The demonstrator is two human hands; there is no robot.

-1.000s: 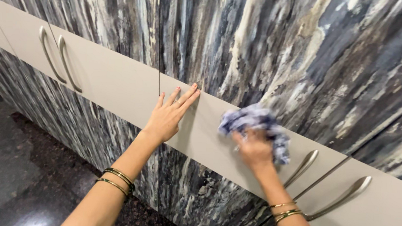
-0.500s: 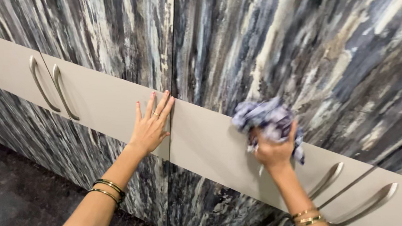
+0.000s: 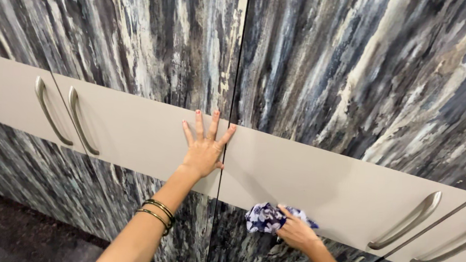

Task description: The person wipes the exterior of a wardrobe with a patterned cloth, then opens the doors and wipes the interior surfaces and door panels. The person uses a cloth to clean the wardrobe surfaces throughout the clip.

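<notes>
My left hand (image 3: 205, 145) lies flat, fingers spread, on the beige band (image 3: 136, 128) of a wardrobe door, next to the seam between two doors. My right hand (image 3: 297, 233) grips a crumpled blue and white floral cloth (image 3: 265, 218) and presses it against the lower edge of the beige band on the neighbouring door (image 3: 316, 176). Gold bangles circle both wrists.
The wardrobe doors (image 3: 356, 63) have a streaked dark blue, grey and cream pattern. Curved metal handles sit at the left (image 3: 77, 119) and at the right (image 3: 406, 221). A dark speckled floor (image 3: 16, 236) shows at the bottom left.
My right hand has moved the cloth down from the top of the beige band to its lower edge. The left hand stays pressed on the door. The view has tilted.
</notes>
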